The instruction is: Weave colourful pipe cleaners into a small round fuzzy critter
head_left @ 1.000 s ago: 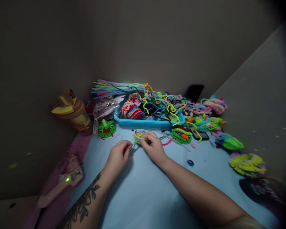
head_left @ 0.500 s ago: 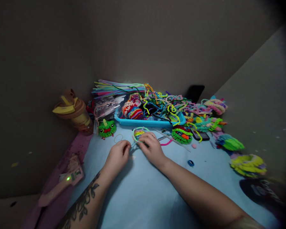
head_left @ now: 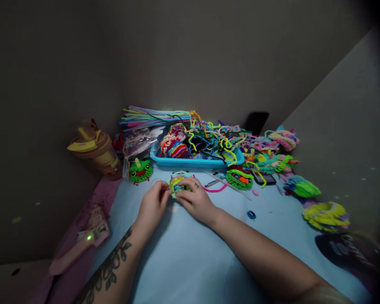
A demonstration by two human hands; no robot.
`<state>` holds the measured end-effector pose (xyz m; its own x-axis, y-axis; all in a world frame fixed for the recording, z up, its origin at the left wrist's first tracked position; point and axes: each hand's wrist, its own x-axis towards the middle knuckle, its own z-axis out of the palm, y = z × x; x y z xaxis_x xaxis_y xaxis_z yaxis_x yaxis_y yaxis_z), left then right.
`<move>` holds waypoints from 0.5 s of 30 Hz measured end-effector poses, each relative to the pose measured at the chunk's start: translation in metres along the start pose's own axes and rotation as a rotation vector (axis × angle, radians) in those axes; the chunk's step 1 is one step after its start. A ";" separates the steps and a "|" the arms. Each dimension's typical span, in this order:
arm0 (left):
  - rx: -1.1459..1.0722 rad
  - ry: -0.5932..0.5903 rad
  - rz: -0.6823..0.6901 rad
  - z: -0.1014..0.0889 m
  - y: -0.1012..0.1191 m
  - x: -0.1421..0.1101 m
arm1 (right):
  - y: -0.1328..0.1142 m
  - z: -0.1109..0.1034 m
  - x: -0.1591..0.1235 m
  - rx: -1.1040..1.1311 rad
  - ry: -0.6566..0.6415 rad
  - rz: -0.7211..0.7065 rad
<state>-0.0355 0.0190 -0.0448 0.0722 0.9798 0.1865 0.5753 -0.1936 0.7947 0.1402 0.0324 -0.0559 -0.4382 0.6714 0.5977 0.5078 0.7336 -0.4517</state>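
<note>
Between my hands is a small round piece of coiled pipe cleaners (head_left: 176,181) in yellow, green, pink and pale blue. My right hand (head_left: 196,199) is closed on its right side, fingers lying over it and hiding part of it. At its left edge my left hand (head_left: 153,203) is closed in a pinch; what lies between thumb and finger is mostly hidden. Behind the left fingertips a thin loop (head_left: 155,181) rests on the pale blue table cover (head_left: 183,257). A pink pipe cleaner (head_left: 215,190) lies to the right of the piece.
A blue tray (head_left: 196,162) heaped with pipe cleaners stands behind. Green fuzzy faces (head_left: 141,170) flank my hands. Leftward are a lidded cup (head_left: 103,154) and a pink glue gun (head_left: 79,251) with a green light. Fuzzy pieces (head_left: 326,216) line the right side.
The round piece has come lower and left, between my fingers, and its pale green loop now sits closer against it. My right hand has shifted slightly left. The view has moved a little.
</note>
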 end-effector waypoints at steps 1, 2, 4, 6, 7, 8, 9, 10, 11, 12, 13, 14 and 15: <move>-0.022 0.003 -0.007 0.000 -0.001 0.000 | 0.000 0.000 0.000 0.011 -0.014 -0.003; -0.040 0.004 -0.009 -0.001 -0.001 0.000 | 0.000 0.000 0.000 0.018 -0.035 -0.003; -0.069 0.009 -0.012 -0.002 -0.002 0.000 | 0.000 0.000 0.001 0.022 -0.083 0.015; -0.088 0.010 -0.016 -0.003 -0.002 0.001 | 0.000 0.001 0.001 0.029 -0.116 0.053; -0.097 0.006 -0.020 -0.003 -0.003 0.002 | 0.001 0.001 0.001 0.032 -0.125 0.077; -0.106 0.000 -0.023 -0.004 -0.003 0.003 | 0.001 0.002 0.001 0.037 -0.132 0.099; -0.119 -0.005 -0.026 -0.004 -0.003 0.004 | 0.002 0.002 0.001 0.043 -0.134 0.119; -0.136 -0.011 -0.028 -0.005 -0.004 0.005 | 0.002 0.003 0.000 0.049 -0.131 0.138; -0.152 -0.013 -0.030 -0.006 -0.004 0.005 | 0.003 0.003 0.000 0.056 -0.123 0.157; -0.165 -0.011 -0.030 -0.007 -0.004 0.006 | 0.004 0.003 0.000 0.064 -0.111 0.176; -0.171 -0.004 -0.029 -0.007 -0.004 0.006 | 0.005 0.004 0.000 0.073 -0.095 0.196; -0.171 0.005 -0.027 -0.008 -0.004 0.006 | 0.006 0.004 0.001 0.081 -0.075 0.218; -0.164 0.015 -0.024 -0.009 -0.004 0.006 | 0.007 0.004 0.001 0.088 -0.053 0.240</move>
<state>-0.0442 0.0251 -0.0416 0.0471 0.9836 0.1743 0.4359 -0.1772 0.8823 0.1407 0.0383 -0.0611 -0.3526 0.8300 0.4322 0.5360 0.5577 -0.6338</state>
